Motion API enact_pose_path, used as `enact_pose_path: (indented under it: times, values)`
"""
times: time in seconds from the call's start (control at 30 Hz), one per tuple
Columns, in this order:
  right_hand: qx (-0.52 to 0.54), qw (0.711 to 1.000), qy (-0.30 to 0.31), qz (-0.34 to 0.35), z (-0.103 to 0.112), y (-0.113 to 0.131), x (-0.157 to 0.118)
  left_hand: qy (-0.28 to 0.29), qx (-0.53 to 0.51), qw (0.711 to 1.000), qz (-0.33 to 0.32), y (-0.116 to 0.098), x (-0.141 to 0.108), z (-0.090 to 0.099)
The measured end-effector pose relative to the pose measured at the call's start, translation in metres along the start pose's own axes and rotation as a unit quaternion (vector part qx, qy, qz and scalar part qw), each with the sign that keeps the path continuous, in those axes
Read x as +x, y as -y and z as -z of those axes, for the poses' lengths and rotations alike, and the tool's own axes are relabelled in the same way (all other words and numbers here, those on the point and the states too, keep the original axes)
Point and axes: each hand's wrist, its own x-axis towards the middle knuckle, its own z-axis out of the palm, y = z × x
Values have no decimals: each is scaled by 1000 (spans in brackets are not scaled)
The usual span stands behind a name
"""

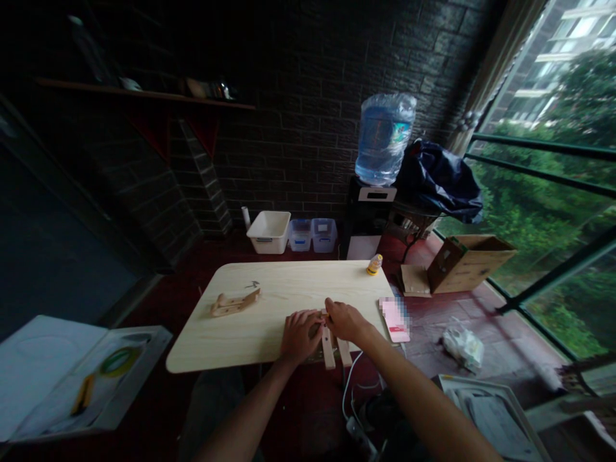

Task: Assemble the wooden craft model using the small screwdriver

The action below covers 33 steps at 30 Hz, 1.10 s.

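At the table's near edge, my left hand (302, 330) steadies a light wooden frame (328, 351), its thumb and fingers closed about the upper end. Two slats of this frame jut past the edge toward me, and a dark hole shows in one. My right hand (344, 319) is closed in a fist over the same end. By its fingers a small yellow thing shows; most of what it grips is hidden. Farther left lies another wooden piece (235, 303) with a curved end. Small dark metal bits (252, 284), perhaps screws, lie behind it.
On the pale table (283, 282) stand a small yellow-capped bottle (374, 264) and, at the right edge, a pink phone-like slab (394, 319). A white cable (347, 385) hangs below. An open white case (91, 385) is at left; a cardboard box (464, 263) sits at right.
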Motion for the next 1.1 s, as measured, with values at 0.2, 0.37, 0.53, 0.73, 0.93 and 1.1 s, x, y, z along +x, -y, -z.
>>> enact_pose_path:
  times: [0.2,0.37,0.53,0.73,0.93,1.1]
  values:
    - [13,999,22,28,5,-12,-3,5,-2,1000,3,-2,-2,2]
    - [-1,999,38,31,11,-17,-3,7,0,1000,2,-2,-3,0]
    - [-27,999,27,13,6,-11,1,3,0,1000,7,-3,-2,0]
    - [-26,999,29,-7,10,-10,3,5,0,1000,1,0,-2,-1]
    - [-45,999,17,6,18,-4,0,-1,1,1000,-1,2,-1,-3]
    - [-45,998,13,46,14,1,2,0,-5,1000,0,2,-1,-3]
